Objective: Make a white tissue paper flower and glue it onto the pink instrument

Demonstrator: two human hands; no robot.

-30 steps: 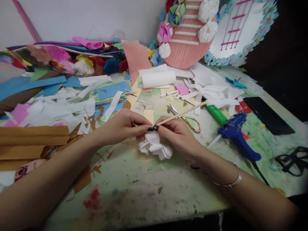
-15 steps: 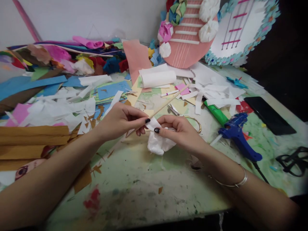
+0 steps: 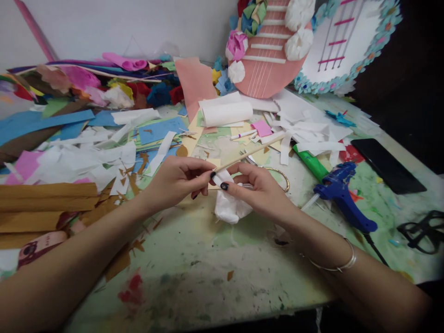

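Fingers clamped: left hand (image 3: 173,181) on thin stick (image 3: 251,151), right hand (image 3: 259,186) on white paper (image 3: 231,206).

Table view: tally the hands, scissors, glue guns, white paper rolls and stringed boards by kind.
Hands: 2, left hand and right hand
Scissors: 1
Glue gun: 1
White paper roll: 1
Stringed boards: 2, peach board and white board
Total: 7
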